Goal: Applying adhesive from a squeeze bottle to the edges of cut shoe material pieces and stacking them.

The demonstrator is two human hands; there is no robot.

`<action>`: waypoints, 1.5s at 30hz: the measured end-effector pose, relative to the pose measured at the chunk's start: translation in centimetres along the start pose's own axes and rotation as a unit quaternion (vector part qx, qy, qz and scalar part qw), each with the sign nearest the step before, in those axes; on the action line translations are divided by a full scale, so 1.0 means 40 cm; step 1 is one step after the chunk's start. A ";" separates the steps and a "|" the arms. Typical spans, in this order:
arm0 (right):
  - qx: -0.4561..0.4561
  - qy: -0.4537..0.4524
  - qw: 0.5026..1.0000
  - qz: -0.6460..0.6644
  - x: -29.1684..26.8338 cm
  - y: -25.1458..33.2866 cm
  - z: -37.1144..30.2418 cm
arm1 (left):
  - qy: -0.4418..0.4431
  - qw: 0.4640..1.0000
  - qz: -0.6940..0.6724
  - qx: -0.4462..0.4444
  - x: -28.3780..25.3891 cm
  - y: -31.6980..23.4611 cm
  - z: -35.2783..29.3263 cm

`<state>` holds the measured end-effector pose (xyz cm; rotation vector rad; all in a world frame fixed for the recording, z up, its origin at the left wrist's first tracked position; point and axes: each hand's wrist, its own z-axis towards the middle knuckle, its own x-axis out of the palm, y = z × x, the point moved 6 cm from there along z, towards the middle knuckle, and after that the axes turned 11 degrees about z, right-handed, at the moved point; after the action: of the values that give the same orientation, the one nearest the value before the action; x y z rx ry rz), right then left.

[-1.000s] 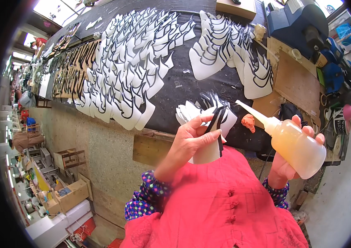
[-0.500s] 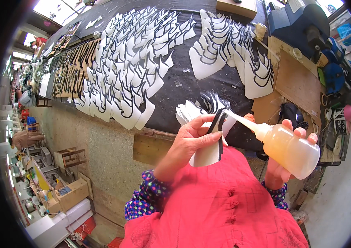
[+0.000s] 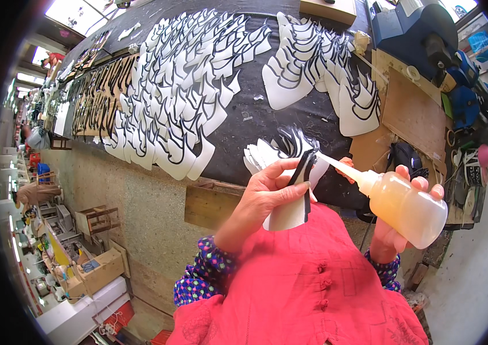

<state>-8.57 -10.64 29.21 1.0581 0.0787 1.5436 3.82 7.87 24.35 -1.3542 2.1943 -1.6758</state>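
Observation:
Between thumb and fingers, my left hand pinches a white shoe-upper-like piece with a black edge strip. My right hand is wrapped round a translucent squeeze bottle holding yellowish liquid. The bottle lies tilted, its long tapered nozzle pointing left at the top of the black strip; whether the tip touches it I cannot tell. Just behind my left hand a small stack of similar white pieces with black edges lies on the dark table.
Overlapping rows of white black-edged pieces cover the table's left part, and another bunch lies at back right. Brown boards and a blue machine are on the right. A wooden stool stands on the floor at left.
The bottle in my right hand has shifted slightly to the right, its nozzle tip moving along the top of the black strip. My left hand and the piece are almost still.

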 end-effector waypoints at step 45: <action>-0.066 0.185 0.977 -0.086 0.142 -0.006 0.009 | -0.003 0.999 -0.035 0.014 0.037 0.006 0.023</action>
<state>-7.49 -6.11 32.47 0.6328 0.3112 1.5480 3.27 6.21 24.43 -1.4440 2.1347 -1.7175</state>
